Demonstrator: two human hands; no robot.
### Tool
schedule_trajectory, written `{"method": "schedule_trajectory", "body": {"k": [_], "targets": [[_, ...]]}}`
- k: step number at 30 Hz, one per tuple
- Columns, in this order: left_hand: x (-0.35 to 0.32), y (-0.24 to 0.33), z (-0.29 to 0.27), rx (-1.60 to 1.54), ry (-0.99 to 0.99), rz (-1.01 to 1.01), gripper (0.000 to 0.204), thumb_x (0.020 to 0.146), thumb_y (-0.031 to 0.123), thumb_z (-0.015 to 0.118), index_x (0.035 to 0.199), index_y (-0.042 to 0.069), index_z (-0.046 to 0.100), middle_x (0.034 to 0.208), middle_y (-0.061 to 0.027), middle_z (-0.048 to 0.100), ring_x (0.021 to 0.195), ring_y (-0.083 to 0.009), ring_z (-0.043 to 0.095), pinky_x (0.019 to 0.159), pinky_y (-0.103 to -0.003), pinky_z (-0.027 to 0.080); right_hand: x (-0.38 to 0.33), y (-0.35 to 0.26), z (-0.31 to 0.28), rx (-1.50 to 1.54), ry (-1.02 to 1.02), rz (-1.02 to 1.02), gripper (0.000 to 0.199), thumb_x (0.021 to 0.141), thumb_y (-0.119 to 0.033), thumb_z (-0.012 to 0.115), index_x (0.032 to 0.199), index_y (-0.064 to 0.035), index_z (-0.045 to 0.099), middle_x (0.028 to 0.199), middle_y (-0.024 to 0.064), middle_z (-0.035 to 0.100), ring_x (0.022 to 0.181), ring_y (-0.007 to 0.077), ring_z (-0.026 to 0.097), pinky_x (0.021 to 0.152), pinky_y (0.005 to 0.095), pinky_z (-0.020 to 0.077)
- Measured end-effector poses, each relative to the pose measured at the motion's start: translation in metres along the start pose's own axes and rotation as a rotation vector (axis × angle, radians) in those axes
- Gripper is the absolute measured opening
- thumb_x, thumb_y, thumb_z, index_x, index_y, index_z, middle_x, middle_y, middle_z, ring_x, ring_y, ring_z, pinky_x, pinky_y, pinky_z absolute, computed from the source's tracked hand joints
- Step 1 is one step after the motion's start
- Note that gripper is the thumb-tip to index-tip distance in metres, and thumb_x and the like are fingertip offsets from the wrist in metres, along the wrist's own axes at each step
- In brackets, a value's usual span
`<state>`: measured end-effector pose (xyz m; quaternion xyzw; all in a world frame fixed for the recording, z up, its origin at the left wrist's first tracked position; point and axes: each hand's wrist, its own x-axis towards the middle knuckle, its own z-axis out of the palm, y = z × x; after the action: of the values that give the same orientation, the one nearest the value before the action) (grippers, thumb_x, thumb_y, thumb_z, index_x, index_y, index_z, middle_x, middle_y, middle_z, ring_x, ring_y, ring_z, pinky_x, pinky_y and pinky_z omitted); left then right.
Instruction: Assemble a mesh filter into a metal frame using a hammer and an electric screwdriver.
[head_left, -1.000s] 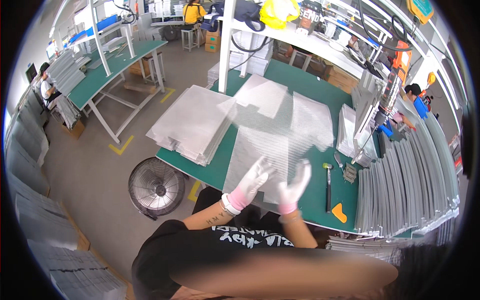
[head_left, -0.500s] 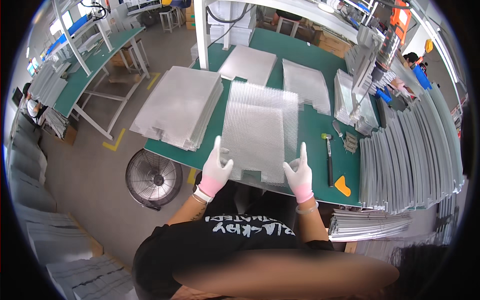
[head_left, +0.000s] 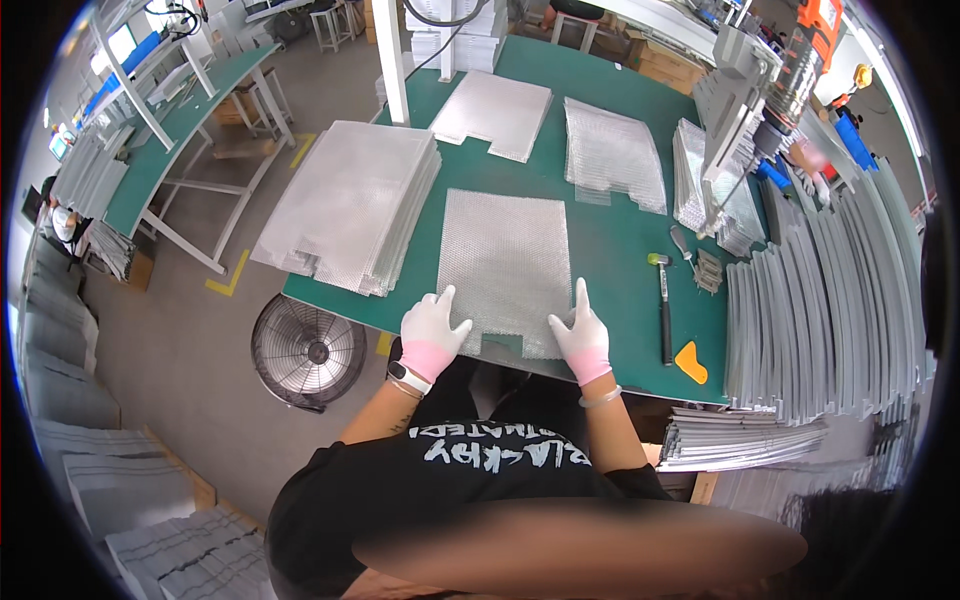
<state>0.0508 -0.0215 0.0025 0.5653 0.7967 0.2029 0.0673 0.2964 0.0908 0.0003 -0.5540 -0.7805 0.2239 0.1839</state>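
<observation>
A silver expanded-mesh sheet (head_left: 505, 265) lies on the green-topped table (head_left: 630, 340) in front of me, its notched short edge toward my body. My white-and-pink gloved left hand (head_left: 433, 328) is at its left near corner, with thumb and index finger spread apart. On the opposite side, my right hand (head_left: 582, 338) rests by the right near corner, index finger pointing forward and thumb out toward the sheet. Both hands are open along the sheet's side edges. The other fingers are partly hidden. Whether more sheets lie beneath it I cannot tell.
A thick stack of mesh sheets (head_left: 350, 200) stands left, with smaller piles (head_left: 495, 110) (head_left: 615, 155) behind. To the right are a hammer (head_left: 664, 305), a yellow scraper (head_left: 690, 362), a screwdriver (head_left: 682, 240), a mounted drill (head_left: 795, 80) and bent grey panels (head_left: 820, 300). A fan (head_left: 312, 350) stands left.
The upper mesh sheet, raised and offset over another one before, now lies flat with its edges lined up. My hands have come slightly closer together along its sides.
</observation>
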Motion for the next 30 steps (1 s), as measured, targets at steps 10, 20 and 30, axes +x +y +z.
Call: {"method": "schedule_trajectory", "body": {"k": [10,20,30], "targets": [[0.004,-0.009,0.004,-0.001,-0.012,0.012,0.065,0.079,0.042,0.074,0.132,0.007,0.057,0.103,-0.0186,0.064,0.093,-0.0342,0.065,0.080,-0.044,0.053,0.007,0.007,0.003,0.042,-0.071,-0.038,0.059,0.088,-0.034,0.066,0.136,-0.0033,0.053,0.124,0.0188,0.064,0.114,0.0327,0.062,0.098,0.0395,0.0482],[0.012,-0.001,-0.001,-0.018,-0.092,-0.065,0.071,0.075,0.043,0.077,0.133,0.007,0.057,0.111,-0.0201,0.062,0.102,-0.0352,0.063,0.089,-0.042,0.052,0.018,0.018,-0.003,-0.077,-0.029,-0.118,0.062,0.088,-0.040,0.065,0.137,-0.0040,0.053,0.122,0.0196,0.065,0.113,0.0339,0.062,0.098,0.0405,0.0482],[0.026,-0.021,0.005,0.111,-0.116,0.226,0.071,0.073,0.050,0.075,0.136,0.021,0.058,0.150,-0.0134,0.043,0.142,-0.0408,0.030,0.118,-0.057,0.016,0.135,0.208,-0.132,-0.354,0.501,0.168,0.037,0.088,-0.023,0.060,0.122,-0.0084,0.064,0.125,0.0167,0.064,0.115,0.0377,0.059,0.098,0.0453,0.0478]]}}
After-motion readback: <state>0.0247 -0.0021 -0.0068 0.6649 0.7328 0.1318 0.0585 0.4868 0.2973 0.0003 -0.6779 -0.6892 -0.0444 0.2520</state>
